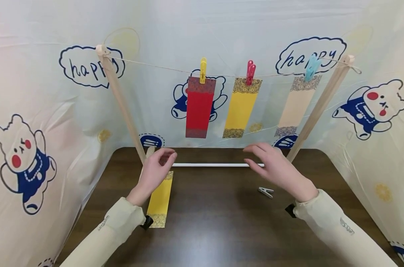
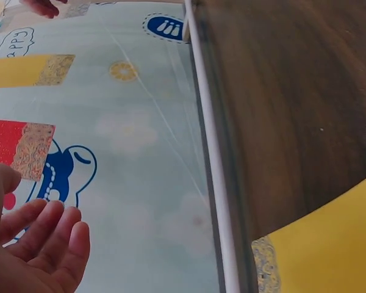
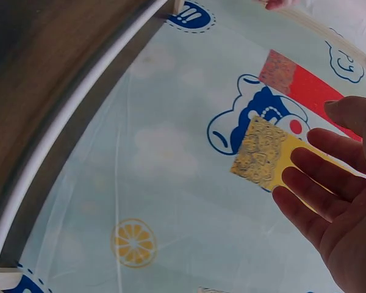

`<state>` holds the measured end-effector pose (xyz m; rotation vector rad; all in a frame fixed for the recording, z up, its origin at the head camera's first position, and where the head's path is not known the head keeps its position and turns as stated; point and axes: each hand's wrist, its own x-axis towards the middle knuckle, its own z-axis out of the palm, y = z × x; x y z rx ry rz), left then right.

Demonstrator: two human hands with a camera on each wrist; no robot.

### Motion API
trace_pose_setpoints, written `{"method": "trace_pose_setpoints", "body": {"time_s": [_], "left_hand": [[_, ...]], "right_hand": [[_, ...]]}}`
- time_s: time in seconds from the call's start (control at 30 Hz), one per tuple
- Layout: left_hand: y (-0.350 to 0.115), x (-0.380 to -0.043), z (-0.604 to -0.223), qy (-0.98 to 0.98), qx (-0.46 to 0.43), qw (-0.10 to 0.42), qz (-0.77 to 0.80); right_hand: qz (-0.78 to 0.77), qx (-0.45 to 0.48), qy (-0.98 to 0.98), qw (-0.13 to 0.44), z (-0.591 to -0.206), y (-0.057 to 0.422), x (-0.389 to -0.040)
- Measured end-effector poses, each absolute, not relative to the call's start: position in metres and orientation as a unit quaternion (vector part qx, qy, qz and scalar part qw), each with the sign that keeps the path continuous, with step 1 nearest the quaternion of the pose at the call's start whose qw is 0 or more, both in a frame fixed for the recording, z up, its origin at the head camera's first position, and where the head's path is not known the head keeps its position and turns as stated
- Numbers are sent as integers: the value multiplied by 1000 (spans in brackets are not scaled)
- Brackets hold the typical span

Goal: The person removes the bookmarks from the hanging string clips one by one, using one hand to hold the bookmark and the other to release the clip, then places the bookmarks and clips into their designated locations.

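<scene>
My left hand (image 1: 156, 167) hovers over the left of the table with loosely bent fingers and nothing in them. Below it lies a yellow paper strip (image 1: 159, 204) with lace-patterned ends. On the right, my right hand (image 1: 272, 165) is also in the air, its fingers (image 3: 320, 177) relaxed and holding nothing. A small grey clothespin (image 1: 266, 191) lies on the table beneath it. From a string hang a red strip (image 1: 200, 111) under a yellow clothespin (image 1: 203, 70), a yellow strip (image 1: 242, 107) under a red clothespin (image 1: 250, 73), and a beige strip (image 1: 296, 105) under a blue clothespin (image 1: 312, 68).
Two wooden posts, one left (image 1: 121, 100) and one right (image 1: 322, 105), carry the string (image 1: 155, 66) across the back. A white rod (image 1: 215, 165) runs low between them over the dark table (image 1: 208, 230). A printed curtain (image 1: 175, 29) encloses the back and sides.
</scene>
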<state>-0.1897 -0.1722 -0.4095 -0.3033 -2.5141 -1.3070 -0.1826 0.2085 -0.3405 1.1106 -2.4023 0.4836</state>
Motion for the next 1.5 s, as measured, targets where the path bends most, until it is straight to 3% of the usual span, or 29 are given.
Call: {"method": "trace_pose_setpoints", "body": {"time_s": [1.17, 1.5], "left_hand": [[-146, -225, -383, -786, -104, 193, -578], [-140, -236, -372, -746, -102, 196, -628]], "right_hand": [[247, 355, -879, 201, -266, 165, -210], [253, 386, -851, 250, -239, 148, -223]]}}
